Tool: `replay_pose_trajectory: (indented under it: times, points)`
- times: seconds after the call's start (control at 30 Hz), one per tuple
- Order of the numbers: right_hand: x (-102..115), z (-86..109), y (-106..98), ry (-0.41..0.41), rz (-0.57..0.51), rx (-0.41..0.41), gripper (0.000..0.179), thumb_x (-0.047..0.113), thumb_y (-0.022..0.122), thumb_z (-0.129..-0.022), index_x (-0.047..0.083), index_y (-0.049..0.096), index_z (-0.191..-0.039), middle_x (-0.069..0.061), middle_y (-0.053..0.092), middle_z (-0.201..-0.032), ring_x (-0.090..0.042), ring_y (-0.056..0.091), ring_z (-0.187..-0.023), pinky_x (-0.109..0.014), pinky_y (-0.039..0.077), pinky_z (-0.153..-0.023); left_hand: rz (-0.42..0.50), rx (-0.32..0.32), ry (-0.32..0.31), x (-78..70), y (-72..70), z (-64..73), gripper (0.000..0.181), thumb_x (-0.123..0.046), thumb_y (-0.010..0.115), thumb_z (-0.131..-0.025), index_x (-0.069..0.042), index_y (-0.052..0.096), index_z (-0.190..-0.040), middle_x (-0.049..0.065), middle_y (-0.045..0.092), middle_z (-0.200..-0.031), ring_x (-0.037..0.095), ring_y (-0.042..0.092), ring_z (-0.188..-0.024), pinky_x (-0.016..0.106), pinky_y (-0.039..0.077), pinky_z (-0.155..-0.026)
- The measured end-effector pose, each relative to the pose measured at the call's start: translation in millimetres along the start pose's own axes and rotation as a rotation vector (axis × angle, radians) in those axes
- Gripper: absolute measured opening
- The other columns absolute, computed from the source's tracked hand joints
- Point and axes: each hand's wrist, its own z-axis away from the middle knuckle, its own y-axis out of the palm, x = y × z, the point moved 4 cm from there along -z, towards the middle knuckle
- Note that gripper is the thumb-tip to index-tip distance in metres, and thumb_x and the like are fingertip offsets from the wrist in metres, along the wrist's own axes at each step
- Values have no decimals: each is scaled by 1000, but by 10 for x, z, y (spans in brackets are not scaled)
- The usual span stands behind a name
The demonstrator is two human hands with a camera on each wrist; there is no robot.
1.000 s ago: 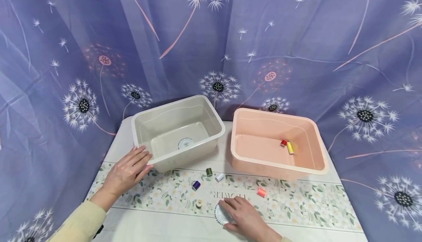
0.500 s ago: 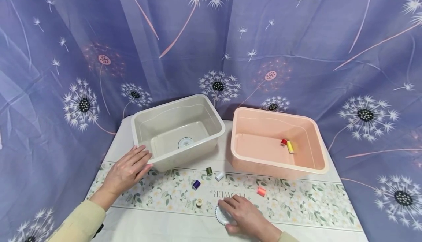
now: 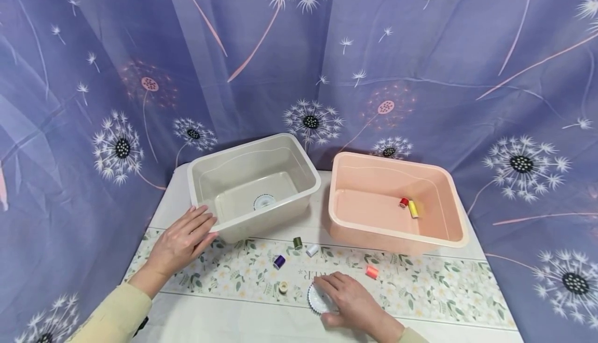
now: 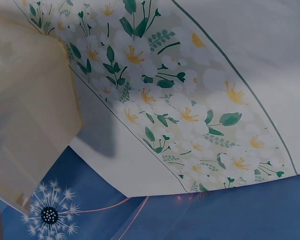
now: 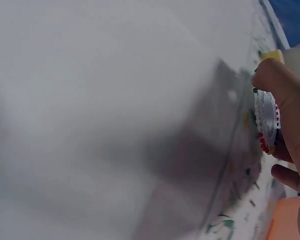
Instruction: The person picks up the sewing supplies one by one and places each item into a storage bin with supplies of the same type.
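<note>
Pin wheel at the counter's near side, pinched at its rim by my right grip; I can't tell whether it's fully lifted. My left grip rests, fingers straight, on the grey bin. I judge this the pick-up; next calls for a steady lift.

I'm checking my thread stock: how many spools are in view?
7: red and yellow in the peach tub; green, white, purple, cream and orange on the tablecloth. Others may be hidden.
</note>
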Motion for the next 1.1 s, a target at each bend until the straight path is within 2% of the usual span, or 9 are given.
replay_pose_trajectory:
  times: [0.23, 0.47, 0.73, 0.97, 1.1]
  points:
    - [-41, -160, -215, 13, -2, -36, 85, 50, 77, -65, 4, 54, -133, -3, 63, -120, -16, 57, -106, -32, 52, -91, 4, -16, 3, -1, -2, 0, 42, -37, 54, -97, 0, 70, -111, 18, 69, -108, 39, 62, -108, 40, 29, -117]
    - [-38, -313, -466, 39, 5, -86, 84, 50, 79, -66, 7, 54, -134, -4, 61, -125, -23, 58, -113, -41, 54, -92, 3, -23, 7, -5, 2, 4, 42, -36, 54, -97, 0, 70, -111, 18, 70, -107, 39, 63, -107, 40, 29, -117]
    - [-33, -521, -773, -38, 13, -189, 81, 48, 75, -69, 4, 54, -134, -4, 61, -126, -19, 57, -110, -34, 52, -91, 13, -25, 1, -4, -6, 5, 43, -37, 52, -98, 0, 70, -112, 18, 69, -108, 40, 62, -108, 41, 30, -116]
    - [-46, -683, -987, -96, 4, -264, 80, 44, 77, -67, 3, 56, -133, -7, 62, -124, -21, 58, -110, -34, 53, -91, 8, -21, 0, -4, -5, 9, 44, -38, 51, -99, 0, 70, -111, 18, 69, -108, 39, 62, -109, 41, 30, -116]
    - [-73, -779, -1086, -128, 21, -281, 79, 43, 76, -68, 3, 56, -133, -9, 61, -125, -22, 58, -111, -35, 52, -94, 6, -8, -3, -7, 3, 12, 44, -38, 52, -98, 0, 70, -112, 18, 69, -109, 39, 62, -110, 40, 29, -117]
